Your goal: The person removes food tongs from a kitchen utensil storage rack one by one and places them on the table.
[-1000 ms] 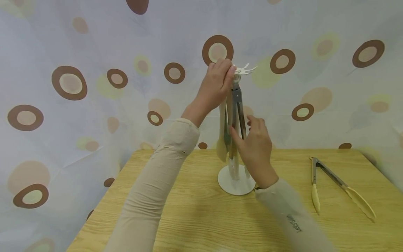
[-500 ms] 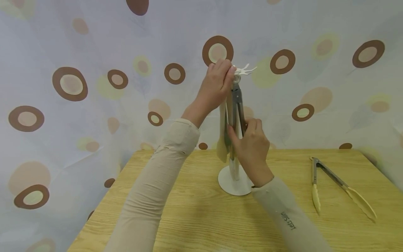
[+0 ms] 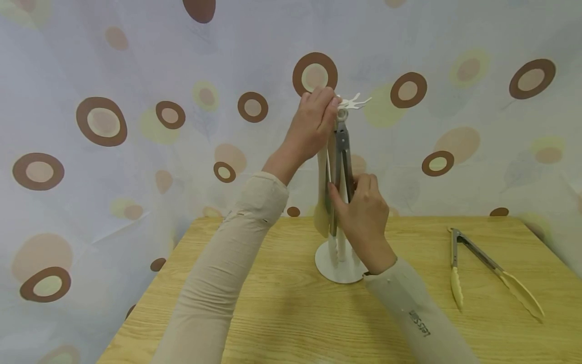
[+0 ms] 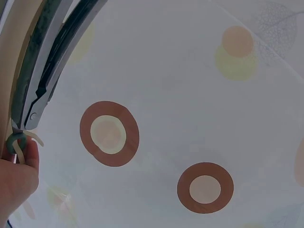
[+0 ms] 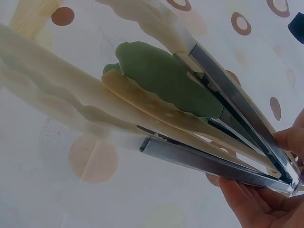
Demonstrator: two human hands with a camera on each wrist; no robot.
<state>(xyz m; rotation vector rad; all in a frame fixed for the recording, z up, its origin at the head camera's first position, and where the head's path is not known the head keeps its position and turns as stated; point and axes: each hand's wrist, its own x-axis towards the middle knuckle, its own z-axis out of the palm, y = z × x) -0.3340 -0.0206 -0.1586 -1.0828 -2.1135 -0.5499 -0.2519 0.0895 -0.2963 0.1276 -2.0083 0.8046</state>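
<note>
A white stand with a round base point(image 3: 338, 270) carries several hanging utensils beneath its branched top hooks point(image 3: 356, 102). My left hand point(image 3: 313, 121) grips the stand's top; in the left wrist view its fingers are by a green ring point(image 4: 16, 141) on a hook. My right hand point(image 3: 366, 215) holds a pair of metal tongs point(image 3: 342, 144) around both arms, thumb on one side, fingers on the other. The tongs' pale scalloped tips point(image 5: 52, 92) point downward. Behind them show green tongs point(image 5: 166, 80) and a beige utensil point(image 3: 321, 217).
Another pair of tongs point(image 3: 477, 250) with yellowish tips lies spread on the wooden table point(image 3: 273, 313) at the right. A patterned sheet point(image 3: 159, 60) hangs just behind the table.
My right hand has moved slightly left and closed its fingers on the tongs, whose arms are now nearer together. The left hand stays at the stand's top.
</note>
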